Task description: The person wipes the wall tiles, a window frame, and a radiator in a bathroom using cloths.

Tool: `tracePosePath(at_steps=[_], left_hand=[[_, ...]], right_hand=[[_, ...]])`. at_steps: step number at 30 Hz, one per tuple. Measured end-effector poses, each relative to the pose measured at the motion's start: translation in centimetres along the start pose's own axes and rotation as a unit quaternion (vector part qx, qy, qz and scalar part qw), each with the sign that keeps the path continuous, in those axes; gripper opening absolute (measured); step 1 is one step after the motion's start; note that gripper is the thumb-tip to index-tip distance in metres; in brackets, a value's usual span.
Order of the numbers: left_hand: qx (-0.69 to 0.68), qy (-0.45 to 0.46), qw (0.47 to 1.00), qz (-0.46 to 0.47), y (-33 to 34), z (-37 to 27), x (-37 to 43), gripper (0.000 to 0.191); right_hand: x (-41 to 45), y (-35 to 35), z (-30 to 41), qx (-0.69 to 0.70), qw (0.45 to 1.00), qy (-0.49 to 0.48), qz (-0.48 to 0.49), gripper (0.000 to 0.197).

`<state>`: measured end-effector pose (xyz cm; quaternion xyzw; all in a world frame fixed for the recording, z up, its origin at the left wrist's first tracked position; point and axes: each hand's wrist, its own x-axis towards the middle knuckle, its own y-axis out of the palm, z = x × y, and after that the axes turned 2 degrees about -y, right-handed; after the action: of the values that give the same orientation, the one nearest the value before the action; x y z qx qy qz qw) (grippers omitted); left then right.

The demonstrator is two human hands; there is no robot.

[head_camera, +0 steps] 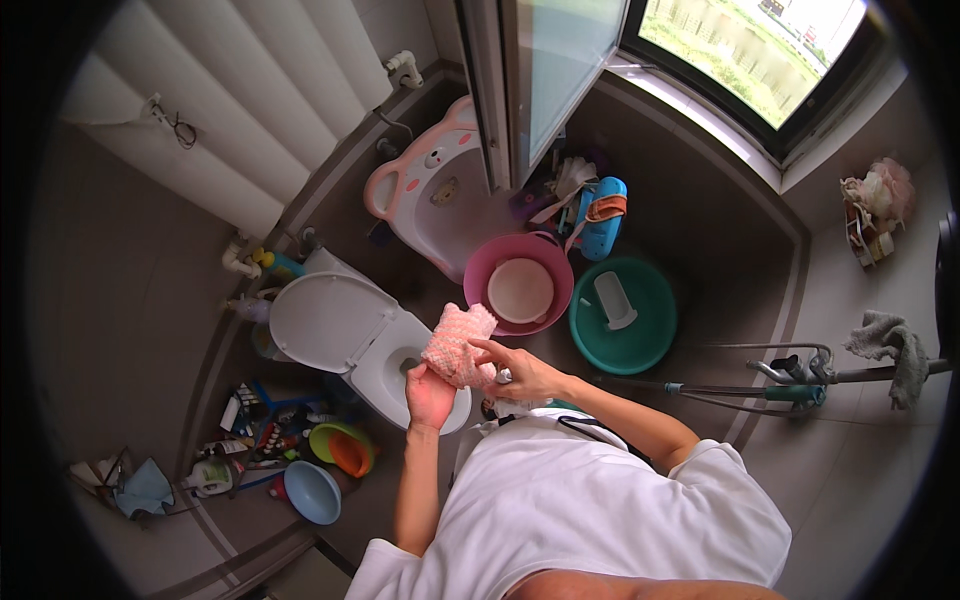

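A folded pink cloth [460, 341] with a ribbed, fluffy texture is held up in front of my body, above the toilet bowl's right side. My left hand [432, 397] grips its lower left part, palm up with the thumb at its edge. From the right, my right hand [529, 373] grips the cloth's right edge, with the index finger stretched across it. Something small and whitish shows between the right hand's fingers; I cannot tell what it is. Beneath the hands is the white toilet [397, 345] with its lid [334, 319] raised.
Beyond the hands stand a pink tub [474, 300], a green basin [664, 330] and a baby bathtub [427, 217]. Blue slippers [604, 229] sit near an open window pane [566, 75]. Bottles and a light-blue basin [313, 491] crowd the left. A shower mixer [791, 367] juts from the right wall.
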<state>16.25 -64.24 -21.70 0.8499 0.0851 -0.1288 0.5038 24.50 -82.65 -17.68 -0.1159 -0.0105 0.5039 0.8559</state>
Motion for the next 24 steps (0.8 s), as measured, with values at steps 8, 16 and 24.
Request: tracePosePath(at_steps=[8, 16, 24], left_hand=[[0.514, 0.162, 0.836, 0.102, -0.2, -2.3, -2.6, 0.089], [0.733, 0.249, 0.624, 0.101, 0.3, -4.2, -3.4, 0.094], [0.735, 0.353, 0.579, 0.008, 1.0, -5.3, -2.8, 0.079]], right_hand=[[5.0, 5.7, 0.3, 0.49, 0.863, 0.126, -0.008, 0.045], [7.7, 8.8, 0.7, 0.579, 0.812, 0.037, -0.069, 0.055], [10.7, 8.1, 0.2, 0.753, 0.653, 0.082, -0.005, 0.05]])
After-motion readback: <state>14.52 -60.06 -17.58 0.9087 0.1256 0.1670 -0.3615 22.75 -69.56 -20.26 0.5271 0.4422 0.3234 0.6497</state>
